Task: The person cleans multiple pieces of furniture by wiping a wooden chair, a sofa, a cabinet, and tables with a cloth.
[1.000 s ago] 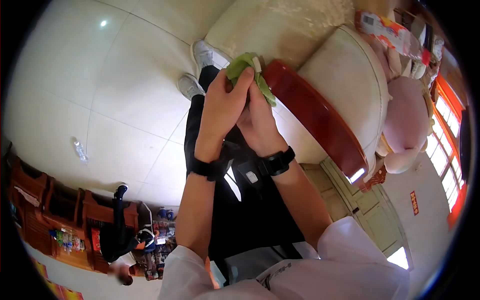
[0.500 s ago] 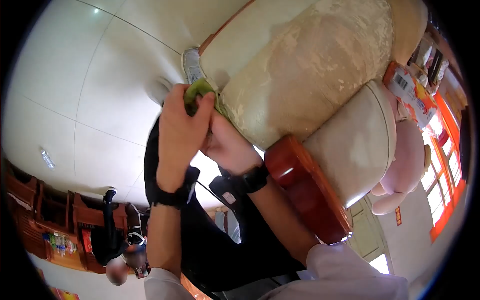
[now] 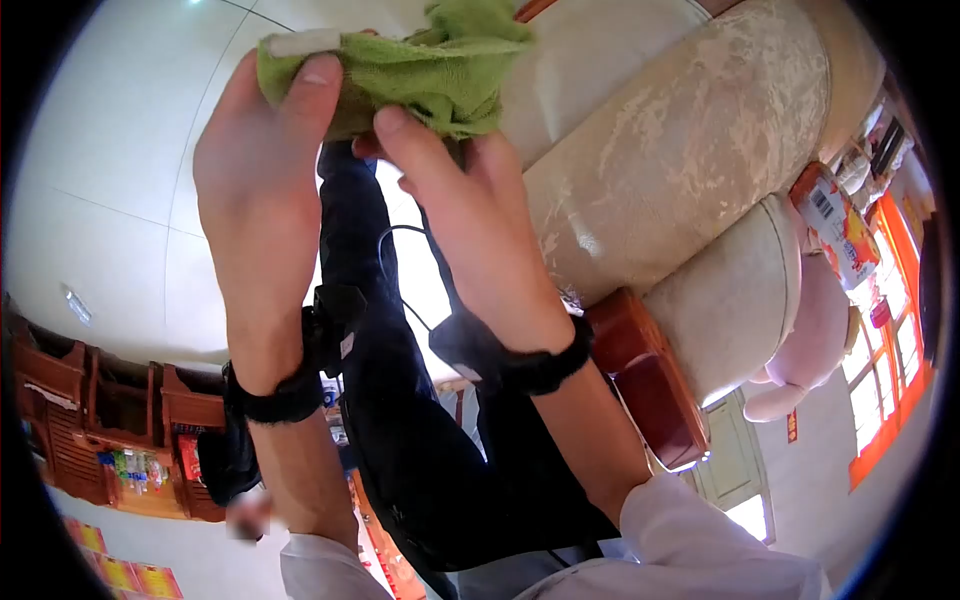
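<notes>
Green cloth (image 3: 430,75) is hanging in folds between my two hands in the head view, left of the peeling beige sofa (image 3: 690,130), its right end overlapping that sofa's outline. My left hand (image 3: 265,150) is grasping one end, the thumb pressing just below a white label (image 3: 305,42). My right hand (image 3: 460,200) is pinching the lower edge, so each grip is closing on fabric. Black straps (image 3: 545,370) are circling both wrists, and black trousers (image 3: 375,400) are showing beneath, lower left of the sofa. Reddish-brown wood (image 3: 655,385) is showing below the sofa; a pink plush toy (image 3: 810,330) and a printed package (image 3: 835,225) are lying to its right. Far left of it, a clear bottle (image 3: 76,306) is lying on the pale tiles (image 3: 110,160), and another person (image 3: 228,465) is appearing near wooden furniture (image 3: 125,400).
</notes>
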`<state>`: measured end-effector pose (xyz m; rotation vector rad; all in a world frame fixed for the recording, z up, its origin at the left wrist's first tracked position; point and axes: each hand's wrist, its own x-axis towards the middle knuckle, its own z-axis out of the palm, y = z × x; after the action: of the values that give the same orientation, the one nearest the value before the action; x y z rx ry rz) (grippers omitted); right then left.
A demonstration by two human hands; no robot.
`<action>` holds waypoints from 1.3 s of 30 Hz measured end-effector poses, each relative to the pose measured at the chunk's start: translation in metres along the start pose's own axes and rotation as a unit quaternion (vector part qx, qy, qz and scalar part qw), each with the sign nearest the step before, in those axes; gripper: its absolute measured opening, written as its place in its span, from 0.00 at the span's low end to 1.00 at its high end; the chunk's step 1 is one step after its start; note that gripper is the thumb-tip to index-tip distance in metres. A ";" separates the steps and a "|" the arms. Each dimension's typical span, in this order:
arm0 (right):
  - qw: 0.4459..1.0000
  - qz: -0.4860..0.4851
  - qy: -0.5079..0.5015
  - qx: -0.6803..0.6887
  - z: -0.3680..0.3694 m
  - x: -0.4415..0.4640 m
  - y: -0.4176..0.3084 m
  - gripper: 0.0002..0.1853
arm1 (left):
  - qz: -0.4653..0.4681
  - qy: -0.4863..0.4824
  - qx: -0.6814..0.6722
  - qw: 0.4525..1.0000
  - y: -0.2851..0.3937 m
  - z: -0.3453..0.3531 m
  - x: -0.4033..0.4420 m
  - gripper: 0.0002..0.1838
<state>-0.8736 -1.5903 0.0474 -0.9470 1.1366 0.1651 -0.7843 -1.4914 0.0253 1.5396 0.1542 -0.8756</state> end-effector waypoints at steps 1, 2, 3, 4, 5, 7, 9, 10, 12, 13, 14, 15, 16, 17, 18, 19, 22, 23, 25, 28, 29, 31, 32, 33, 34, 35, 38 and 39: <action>1.000 0.000 0.002 0.002 0.004 -0.007 -0.001 0.13 | -0.021 -0.010 -0.053 0.998 0.007 0.002 0.000 0.15; 0.998 -0.038 0.017 0.054 0.009 -0.015 -0.001 0.15 | -0.061 -0.014 -0.069 0.996 0.011 0.009 0.000 0.15; 0.991 -0.076 0.034 0.106 0.013 -0.022 0.000 0.16 | -0.101 -0.019 -0.085 0.991 0.016 0.019 0.000 0.15; 0.992 -0.059 0.045 0.105 0.009 -0.031 0.003 0.19 | -0.092 -0.008 -0.042 0.995 0.006 0.029 -0.004 0.16; 0.991 -0.060 0.050 0.110 0.003 -0.040 0.008 0.19 | -0.099 -0.082 -0.023 0.991 -0.002 0.038 -0.006 0.16; 0.991 0.033 0.131 0.002 -0.020 -0.071 0.024 0.22 | -0.076 -0.212 0.040 0.973 -0.018 0.059 -0.014 0.16; 0.966 0.079 0.185 -0.165 -0.040 -0.101 0.029 0.22 | -0.016 -0.321 0.069 0.944 -0.027 0.085 -0.025 0.18; 0.956 0.075 0.212 -0.189 -0.045 -0.111 0.022 0.22 | -0.030 -0.348 0.052 0.936 -0.022 0.095 -0.034 0.18; 0.953 0.097 0.241 -0.159 -0.056 -0.134 0.011 0.23 | 0.039 -0.302 0.121 0.945 -0.015 0.111 -0.056 0.22; 0.957 0.108 0.244 -0.110 -0.059 -0.145 0.005 0.23 | 0.048 -0.288 0.142 0.946 -0.010 0.115 -0.064 0.24; 0.959 0.119 0.248 -0.061 -0.062 -0.155 0.000 0.23 | 0.050 -0.290 0.146 0.945 -0.004 0.116 -0.072 0.24; 0.953 0.109 0.267 -0.092 -0.063 -0.169 0.001 0.23 | 0.039 -0.306 0.125 0.943 0.002 0.116 -0.080 0.26; 0.950 0.104 0.277 -0.100 -0.064 -0.179 0.000 0.23 | 0.028 -0.324 0.107 0.940 0.007 0.115 -0.087 0.27; 0.947 0.098 0.287 -0.108 -0.065 -0.189 -0.002 0.24 | 0.030 -0.329 0.117 0.936 0.014 0.115 -0.091 0.27; 0.960 0.111 0.258 -0.022 -0.067 -0.197 -0.009 0.24 | -0.061 -0.368 0.051 0.927 0.022 0.115 -0.095 0.27; 0.960 0.119 0.253 -0.001 -0.068 -0.204 -0.007 0.24 | -0.155 -0.398 -0.016 0.904 0.028 0.116 -0.101 0.27; 0.957 0.155 0.242 0.038 -0.070 -0.221 -0.003 0.24 | -0.091 -0.384 0.023 0.919 0.017 0.121 -0.115 0.24; 0.956 0.164 0.242 0.037 -0.071 -0.222 -0.002 0.23 | -0.119 -0.390 0.024 0.913 0.019 0.121 -0.114 0.23; 0.964 0.166 0.209 0.003 -0.074 -0.225 0.005 0.23 | -0.144 -0.386 0.027 0.911 0.022 0.120 -0.112 0.22; 0.975 0.125 0.182 -0.030 -0.071 -0.220 0.006 0.22 | -0.178 -0.366 0.035 0.913 0.029 0.117 -0.116 0.20; 0.965 0.130 0.204 0.098 -0.066 -0.213 -0.002 0.21 | -0.182 -0.350 0.042 0.918 0.030 0.116 -0.118 0.19; 0.937 0.132 0.235 0.223 -0.067 -0.208 -0.012 0.21 | -0.188 -0.352 0.048 0.915 0.029 0.111 -0.124 0.20; 0.960 0.171 0.174 0.140 -0.075 -0.212 -0.013 0.22 | -0.190 -0.336 0.049 0.921 0.029 0.108 -0.129 0.21; 0.961 0.206 0.154 0.103 -0.076 -0.213 -0.019 0.23 | -0.191 -0.319 0.052 0.927 0.029 0.105 -0.133 0.22; 0.960 0.240 0.130 0.065 -0.077 -0.213 -0.025 0.24 | -0.198 -0.301 0.021 0.933 0.028 0.102 -0.139 0.23; 0.956 0.272 0.104 0.027 -0.077 -0.213 -0.031 0.24 | -0.196 -0.301 0.024 0.933 0.029 0.099 -0.140 0.23; 0.994 0.089 0.017 -0.054 -0.075 -0.233 -0.048 0.30 | -0.105 -0.364 -0.044 0.924 0.047 0.093 -0.129 0.21; 0.996 0.056 -0.001 -0.067 -0.075 -0.240 -0.055 0.33 | -0.106 -0.366 -0.043 0.924 0.056 0.098 -0.124 0.21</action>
<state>-1.0040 -1.5969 0.2695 -1.0006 1.1889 0.3368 -0.8804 -1.5419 0.1528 1.0389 -0.1874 -1.5398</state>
